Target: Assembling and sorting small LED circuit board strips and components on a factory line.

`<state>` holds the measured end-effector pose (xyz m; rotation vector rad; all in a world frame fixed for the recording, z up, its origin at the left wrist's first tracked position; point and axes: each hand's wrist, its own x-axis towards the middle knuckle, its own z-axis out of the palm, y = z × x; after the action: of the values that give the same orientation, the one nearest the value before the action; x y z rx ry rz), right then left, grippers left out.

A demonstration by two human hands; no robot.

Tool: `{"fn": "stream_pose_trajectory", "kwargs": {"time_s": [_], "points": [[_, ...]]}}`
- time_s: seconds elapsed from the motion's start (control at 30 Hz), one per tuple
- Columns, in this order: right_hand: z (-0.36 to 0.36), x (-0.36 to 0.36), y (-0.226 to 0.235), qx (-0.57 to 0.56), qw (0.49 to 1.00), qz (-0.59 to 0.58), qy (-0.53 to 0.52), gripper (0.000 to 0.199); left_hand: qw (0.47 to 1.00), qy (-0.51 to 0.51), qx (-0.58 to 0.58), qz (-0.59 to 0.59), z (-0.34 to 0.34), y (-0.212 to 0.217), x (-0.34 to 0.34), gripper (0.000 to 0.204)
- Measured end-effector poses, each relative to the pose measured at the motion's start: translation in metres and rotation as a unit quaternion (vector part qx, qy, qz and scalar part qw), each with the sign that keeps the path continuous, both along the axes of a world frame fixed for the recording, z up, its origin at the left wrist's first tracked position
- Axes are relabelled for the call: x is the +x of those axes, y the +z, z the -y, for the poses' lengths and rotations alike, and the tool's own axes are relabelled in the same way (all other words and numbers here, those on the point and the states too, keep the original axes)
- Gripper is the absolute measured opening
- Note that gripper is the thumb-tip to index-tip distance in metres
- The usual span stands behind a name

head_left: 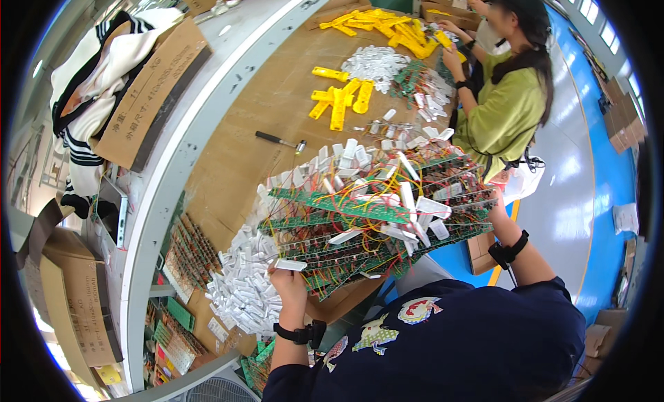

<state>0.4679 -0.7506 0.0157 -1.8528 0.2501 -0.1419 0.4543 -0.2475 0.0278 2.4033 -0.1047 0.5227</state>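
Between my two hands is a thick stack of green circuit boards, layered and bristling with red and yellow wires. White plastic pieces hang from the wires and lie over the top of the stack. My left hand is closed on the near left corner of the stack, its fingers partly hidden. At the right edge, my right hand grips the boards, with most fingers behind them. A large heap of loose white plastic pieces lies on the table beside my left hand.
On the brown-covered table lie a hammer, yellow flashlight-shaped housings and more white parts. A co-worker in a yellow-green top handles a yellow housing at far right. More circuit boards stand left, near a metal frame.
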Motion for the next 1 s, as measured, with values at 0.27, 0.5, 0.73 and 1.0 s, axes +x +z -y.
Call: {"fn": "stream_pose_trajectory", "kwargs": {"time_s": [0.27,0.5,0.73,1.0], "points": [[0.124,-0.164,-0.038,0.339,0.917,0.032,-0.209,0.049,0.986,-0.156,-0.059,0.005,0.15,0.014,0.009,0.015],[0.214,-0.301,-0.084,0.389,0.864,0.152,-0.282,0.055,0.942,-0.299,-0.145,-0.05,0.287,-0.054,-0.002,0.009],[0.287,-0.43,-0.245,0.363,0.837,0.142,-0.385,0.056,0.915,-0.372,-0.149,-0.045,0.384,-0.187,-0.016,0.01],[0.274,-0.425,-0.402,0.326,0.829,0.15,-0.429,0.06,0.917,-0.383,-0.041,-0.102,0.419,-0.275,0.012,0.009]]}}
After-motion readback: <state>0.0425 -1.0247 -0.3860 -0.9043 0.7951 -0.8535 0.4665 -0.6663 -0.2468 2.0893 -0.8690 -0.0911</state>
